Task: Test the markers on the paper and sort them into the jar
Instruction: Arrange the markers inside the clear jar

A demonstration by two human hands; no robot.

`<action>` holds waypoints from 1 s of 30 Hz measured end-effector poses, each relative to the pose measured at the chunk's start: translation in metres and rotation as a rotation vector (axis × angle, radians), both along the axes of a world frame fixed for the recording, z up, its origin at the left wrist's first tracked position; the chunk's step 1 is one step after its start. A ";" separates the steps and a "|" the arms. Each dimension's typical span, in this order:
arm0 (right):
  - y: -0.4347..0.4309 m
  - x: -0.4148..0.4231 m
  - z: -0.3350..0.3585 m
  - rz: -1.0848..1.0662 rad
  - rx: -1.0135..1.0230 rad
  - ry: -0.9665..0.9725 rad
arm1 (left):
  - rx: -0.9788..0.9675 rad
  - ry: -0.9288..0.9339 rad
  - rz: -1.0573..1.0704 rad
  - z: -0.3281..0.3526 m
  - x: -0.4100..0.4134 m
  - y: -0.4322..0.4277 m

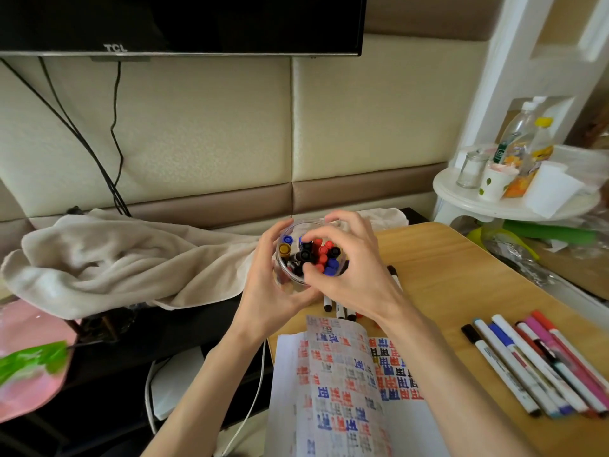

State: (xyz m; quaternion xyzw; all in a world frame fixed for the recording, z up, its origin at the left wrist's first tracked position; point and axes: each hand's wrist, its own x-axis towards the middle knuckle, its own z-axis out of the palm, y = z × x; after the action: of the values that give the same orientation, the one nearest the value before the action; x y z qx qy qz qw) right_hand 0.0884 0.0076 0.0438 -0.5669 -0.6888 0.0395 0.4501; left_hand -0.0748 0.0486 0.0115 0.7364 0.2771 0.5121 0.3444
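Observation:
A clear plastic jar (286, 233) full of capped markers (324, 253) in black, red, blue and yellow is held above the table's left edge. My left hand (263, 288) grips the jar from the left and below. My right hand (351, 258) curls over the jar's mouth, its fingertips on the marker caps inside. Sheets of paper (342, 390) covered with red, blue and black test marks lie near me. Several markers (540, 367) lie in a row at the right. A few more markers (339, 310) lie under my right wrist.
The wooden table (461, 268) has a rounded far edge. A beige towel (131, 262) is heaped to the left. A television (181, 24) hangs above. A white round stand (514, 206) with bottles and cups is at the right. A pink bag (29, 357) lies at far left.

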 end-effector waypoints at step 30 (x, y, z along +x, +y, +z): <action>0.010 -0.010 0.010 -0.184 -0.025 -0.174 | 0.023 0.069 0.005 0.000 -0.003 -0.002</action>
State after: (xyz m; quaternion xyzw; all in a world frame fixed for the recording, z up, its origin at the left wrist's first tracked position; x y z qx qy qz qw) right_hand 0.0780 0.0172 0.0536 -0.6346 -0.6698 -0.0427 0.3831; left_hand -0.0773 0.0467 0.0117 0.7568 0.2845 0.4907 0.3248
